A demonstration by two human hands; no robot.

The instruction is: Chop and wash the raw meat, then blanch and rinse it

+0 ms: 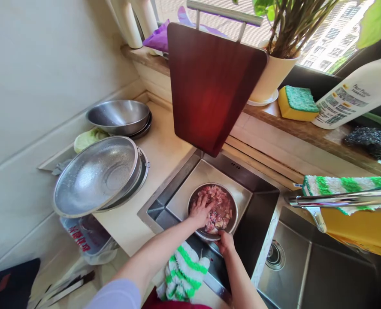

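Observation:
A small steel bowl [193, 198] full of pink chopped meat [219, 206] sits in the left basin of the sink [258, 201]. My left hand [201, 211] reaches into the bowl, fingers spread and pressed down on the meat. At the bowl's near rim my right hand [225, 241] is closed on the edge, steadying it.
A dark red cutting board [210, 86] leans over the sink's far edge. A steel colander [97, 174] and steel bowls [118, 115] stand on the counter at left. A green-striped cloth [182, 270] lies on the near rim. A faucet [338, 199], sponge [298, 103], bottle [354, 96] and plant pot [274, 73] stand right.

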